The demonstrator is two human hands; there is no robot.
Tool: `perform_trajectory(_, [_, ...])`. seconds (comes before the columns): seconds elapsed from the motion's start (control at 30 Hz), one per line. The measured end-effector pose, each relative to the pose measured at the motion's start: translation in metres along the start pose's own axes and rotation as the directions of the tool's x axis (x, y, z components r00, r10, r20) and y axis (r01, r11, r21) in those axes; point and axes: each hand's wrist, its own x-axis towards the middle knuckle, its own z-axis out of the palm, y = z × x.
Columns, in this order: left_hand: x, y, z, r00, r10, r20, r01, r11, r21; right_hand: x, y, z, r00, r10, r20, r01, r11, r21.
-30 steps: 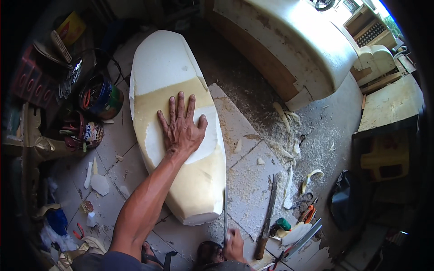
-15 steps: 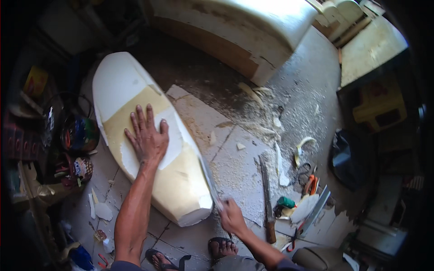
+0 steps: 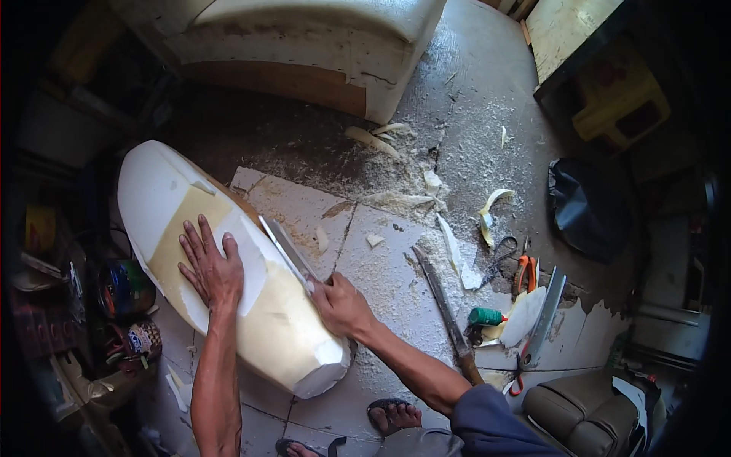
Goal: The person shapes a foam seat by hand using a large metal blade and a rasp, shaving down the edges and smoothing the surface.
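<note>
A long motorcycle-seat-shaped foam block [image 3: 285,316], white and pale yellow, lies slanted on the floor before me. Flat on its upper face rests my left hand [image 3: 215,268], fingers spread. My right hand [image 3: 340,306] is closed around a long knife, its handle hidden in the fist. The knife's flat metal blade [image 3: 286,248] lies along the block's right edge, pointing away from me. Another long blade with a wooden handle [image 3: 442,301] lies on the tiles to the right.
Foam shavings and strips [image 3: 454,251] litter the floor. To the right are orange-handled pliers [image 3: 525,273], a green bottle [image 3: 486,316], a metal straightedge [image 3: 550,312], a black bag [image 3: 585,206] and a brown padded seat [image 3: 582,407]. A big pale panel [image 3: 297,42] stands beyond; cluttered containers [image 3: 126,289] line the left.
My right hand has moved the knife away from me, up along the block's right edge. The left hand stays flat on the block. The view has shifted to the right.
</note>
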Motion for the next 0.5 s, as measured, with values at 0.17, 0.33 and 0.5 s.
perform_trajectory(0.17, [0.0, 0.0, 0.001, 1.0, -0.003, 0.006, 0.003, 0.999, 0.033, -0.138, 0.034, -0.001, 0.998, -0.066, -0.012, 0.067, 0.992, 0.11])
perform_trajectory(0.33, [0.001, 0.001, 0.001, 1.0, -0.007, 0.01, 0.007, 0.999, 0.033, -0.07, 0.016, 0.002, 1.0, 0.022, -0.012, -0.021, 0.999, 0.048])
perform_trajectory(0.5, [0.003, -0.001, 0.001, 1.0, 0.002, 0.02, -0.003, 0.999, 0.035, -0.092, 0.019, -0.003, 1.0, -0.015, -0.004, 0.015, 0.998, 0.065])
